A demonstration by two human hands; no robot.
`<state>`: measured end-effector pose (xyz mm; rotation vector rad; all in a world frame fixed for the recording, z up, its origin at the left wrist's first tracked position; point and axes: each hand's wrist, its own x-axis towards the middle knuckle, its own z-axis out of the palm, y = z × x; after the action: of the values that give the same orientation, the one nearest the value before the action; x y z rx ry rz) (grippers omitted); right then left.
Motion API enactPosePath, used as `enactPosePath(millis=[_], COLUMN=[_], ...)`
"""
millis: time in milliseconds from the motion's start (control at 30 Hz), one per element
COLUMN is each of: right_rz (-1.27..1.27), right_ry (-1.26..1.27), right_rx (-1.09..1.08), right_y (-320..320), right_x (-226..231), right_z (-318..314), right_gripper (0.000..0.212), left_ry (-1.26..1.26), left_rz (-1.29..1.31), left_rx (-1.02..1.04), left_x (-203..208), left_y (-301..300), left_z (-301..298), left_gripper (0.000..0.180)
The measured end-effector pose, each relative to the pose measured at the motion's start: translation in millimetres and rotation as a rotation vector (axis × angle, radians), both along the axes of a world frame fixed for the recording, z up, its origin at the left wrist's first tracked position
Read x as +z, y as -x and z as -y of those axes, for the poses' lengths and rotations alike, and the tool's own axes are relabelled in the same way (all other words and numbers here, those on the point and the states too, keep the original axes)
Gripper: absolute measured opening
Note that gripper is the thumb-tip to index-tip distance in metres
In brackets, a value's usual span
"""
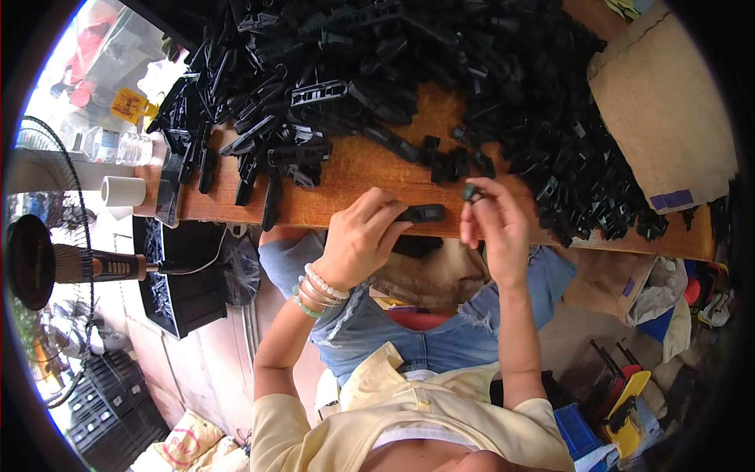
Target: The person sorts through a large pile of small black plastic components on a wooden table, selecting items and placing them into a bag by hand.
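My left hand (pixel 363 240) is closed on one end of a black plastic part (pixel 425 213), long and narrow with a rounded tip, held just over the table's near edge. To its right, my right hand (pixel 500 224) pinches a small dark piece (pixel 471 192) between thumb and fingertips; its exact kind is too small to make out. The two pieces are apart. Just beyond my hands, a few small black clips (pixel 448 164) lie on the wooden table (pixel 358 179).
Black plastic parts are heaped along the table's far side (pixel 314 47), with smaller ones piled at right (pixel 586 173). A brown sack (pixel 664 102) stands at far right. At left are a fan (pixel 31 259), a white roll (pixel 123 191) and a black crate (pixel 189 291) of parts.
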<state>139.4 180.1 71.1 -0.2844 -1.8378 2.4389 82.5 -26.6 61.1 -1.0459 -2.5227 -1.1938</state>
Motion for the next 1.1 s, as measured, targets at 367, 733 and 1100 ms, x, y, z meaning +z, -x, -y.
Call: enactPosePath(millis=[367,733,1100], right_rz=[-0.243,-0.306,-0.365], right_ry=[-0.851,-0.977,-1.588], right_rx=[0.199,0.158,-0.006], right_y=[1,4,37], right_x=[-3,-2,4], right_z=[-15,8,-36], right_gripper=[0.034,0.038,0.022], left_ry=[-0.03,-0.031,0.31], left_rz=[0.082,0.083,-0.153], left_rx=[-0.084,-0.205,0.059], left_x=[-6,1,13], left_y=[5,15,49], left_z=[5,7,-9], left_gripper=[0.025,0.026,0.021])
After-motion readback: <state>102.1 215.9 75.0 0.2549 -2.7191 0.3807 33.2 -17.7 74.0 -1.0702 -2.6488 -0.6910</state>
